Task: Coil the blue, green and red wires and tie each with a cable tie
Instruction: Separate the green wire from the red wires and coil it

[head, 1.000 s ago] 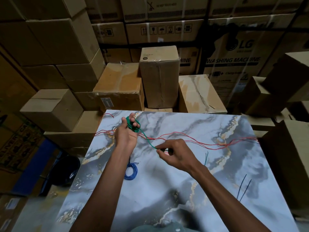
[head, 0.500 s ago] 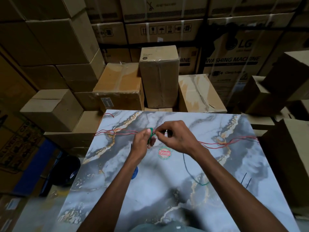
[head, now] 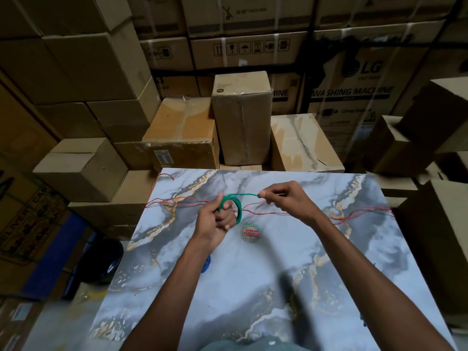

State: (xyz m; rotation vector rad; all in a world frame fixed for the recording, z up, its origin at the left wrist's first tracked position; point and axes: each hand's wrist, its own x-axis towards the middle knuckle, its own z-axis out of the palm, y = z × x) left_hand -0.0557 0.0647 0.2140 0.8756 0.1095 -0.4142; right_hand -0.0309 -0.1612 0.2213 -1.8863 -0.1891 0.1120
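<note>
Evidently one green wire [head: 234, 202] — two hands: left hand [head: 214, 224], right hand [head: 283, 198].

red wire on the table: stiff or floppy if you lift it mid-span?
Likely floppy: the red wire lies in loose wavy strands across the marble table and droops over both edges. Probably light, being thin. Strands run close together, so lifting one may drag or tangle the others.
</note>
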